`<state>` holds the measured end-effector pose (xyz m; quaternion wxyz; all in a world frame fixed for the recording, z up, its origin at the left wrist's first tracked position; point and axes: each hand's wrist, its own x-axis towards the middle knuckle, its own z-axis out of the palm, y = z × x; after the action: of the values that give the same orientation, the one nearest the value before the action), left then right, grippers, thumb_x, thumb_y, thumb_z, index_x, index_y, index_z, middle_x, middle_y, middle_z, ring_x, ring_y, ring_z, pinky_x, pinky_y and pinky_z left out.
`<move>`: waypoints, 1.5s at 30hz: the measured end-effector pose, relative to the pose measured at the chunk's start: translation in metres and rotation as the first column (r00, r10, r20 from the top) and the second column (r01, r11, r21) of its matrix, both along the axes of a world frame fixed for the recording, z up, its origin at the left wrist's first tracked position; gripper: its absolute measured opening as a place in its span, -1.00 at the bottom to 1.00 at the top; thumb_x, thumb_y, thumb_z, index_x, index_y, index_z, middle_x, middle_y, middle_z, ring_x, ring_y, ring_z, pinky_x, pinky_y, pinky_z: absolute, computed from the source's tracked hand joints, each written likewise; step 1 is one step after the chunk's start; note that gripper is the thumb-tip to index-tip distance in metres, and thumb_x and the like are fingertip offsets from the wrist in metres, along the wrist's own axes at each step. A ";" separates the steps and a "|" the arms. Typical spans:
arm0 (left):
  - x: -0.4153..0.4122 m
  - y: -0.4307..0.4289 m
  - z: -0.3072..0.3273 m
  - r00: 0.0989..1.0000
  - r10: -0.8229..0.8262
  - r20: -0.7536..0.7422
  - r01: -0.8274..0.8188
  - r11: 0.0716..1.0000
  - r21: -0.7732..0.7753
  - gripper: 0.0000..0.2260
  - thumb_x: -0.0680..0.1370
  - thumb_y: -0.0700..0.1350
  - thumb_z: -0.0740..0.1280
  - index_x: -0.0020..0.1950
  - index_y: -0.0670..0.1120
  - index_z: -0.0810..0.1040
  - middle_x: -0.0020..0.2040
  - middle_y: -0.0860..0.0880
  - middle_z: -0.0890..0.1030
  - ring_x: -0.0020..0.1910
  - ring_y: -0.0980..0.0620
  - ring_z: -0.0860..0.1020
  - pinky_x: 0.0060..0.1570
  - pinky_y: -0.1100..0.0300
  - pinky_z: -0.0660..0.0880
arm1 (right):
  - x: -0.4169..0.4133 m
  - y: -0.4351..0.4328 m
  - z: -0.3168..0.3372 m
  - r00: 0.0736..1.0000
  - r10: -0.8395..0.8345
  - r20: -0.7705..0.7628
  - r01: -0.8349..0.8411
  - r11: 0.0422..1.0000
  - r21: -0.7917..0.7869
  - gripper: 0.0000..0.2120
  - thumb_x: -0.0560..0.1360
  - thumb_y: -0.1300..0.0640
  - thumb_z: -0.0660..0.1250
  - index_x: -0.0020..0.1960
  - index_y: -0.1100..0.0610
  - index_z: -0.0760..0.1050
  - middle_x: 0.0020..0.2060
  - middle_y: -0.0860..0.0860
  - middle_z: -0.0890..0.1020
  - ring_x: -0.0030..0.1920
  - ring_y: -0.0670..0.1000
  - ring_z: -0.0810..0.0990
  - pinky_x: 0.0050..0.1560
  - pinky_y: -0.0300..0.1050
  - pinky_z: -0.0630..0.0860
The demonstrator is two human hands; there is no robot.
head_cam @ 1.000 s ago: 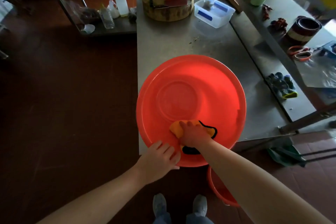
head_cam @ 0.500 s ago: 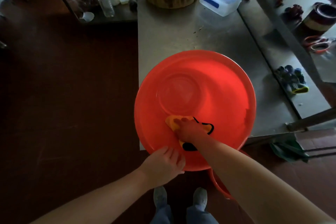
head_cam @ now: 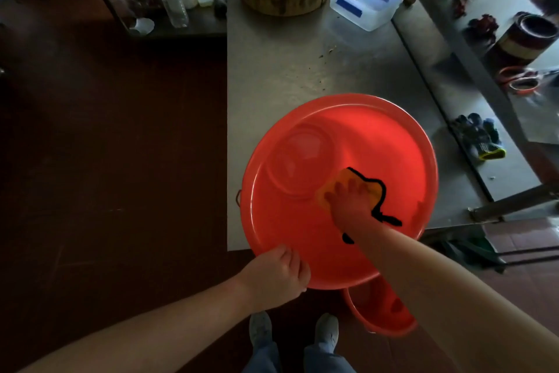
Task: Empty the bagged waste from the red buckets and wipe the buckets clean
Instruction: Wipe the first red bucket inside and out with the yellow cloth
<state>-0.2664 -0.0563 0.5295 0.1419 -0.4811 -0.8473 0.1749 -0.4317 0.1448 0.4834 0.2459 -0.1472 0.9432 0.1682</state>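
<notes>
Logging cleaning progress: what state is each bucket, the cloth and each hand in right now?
Table bucket, empty, overhanging the table edge.
Floor bucket, below it, partly hidden.
Cloth, flat against the table bucket's inside.
Left hand, grips the table bucket's rim.
Right hand, presses the cloth, fingers straight.

dim overall — floor near black | light from upper right | wide-angle edges curved — soft blur

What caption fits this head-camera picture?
Right hand presses an orange cloth inside the red bucket on the table; left hand grips its rim.
</notes>
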 end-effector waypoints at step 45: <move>-0.012 0.018 0.031 0.999 -0.010 -0.036 0.009 1.000 -0.022 -0.59 0.52 0.32 0.32 -0.05 -0.02 0.66 -0.29 0.01 0.65 -0.34 0.04 0.60 -0.24 0.21 0.55 | 0.053 0.039 0.077 0.998 0.034 0.058 -0.037 0.998 0.054 -0.49 0.63 -0.02 0.16 0.56 -0.13 0.20 0.56 0.06 0.18 0.56 0.27 0.07 0.47 0.21 0.18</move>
<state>-0.2780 -0.0384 0.5605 0.1527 -0.4835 -0.8402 0.1922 -0.3785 0.1835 0.5608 0.2735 -0.1617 0.9281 0.1941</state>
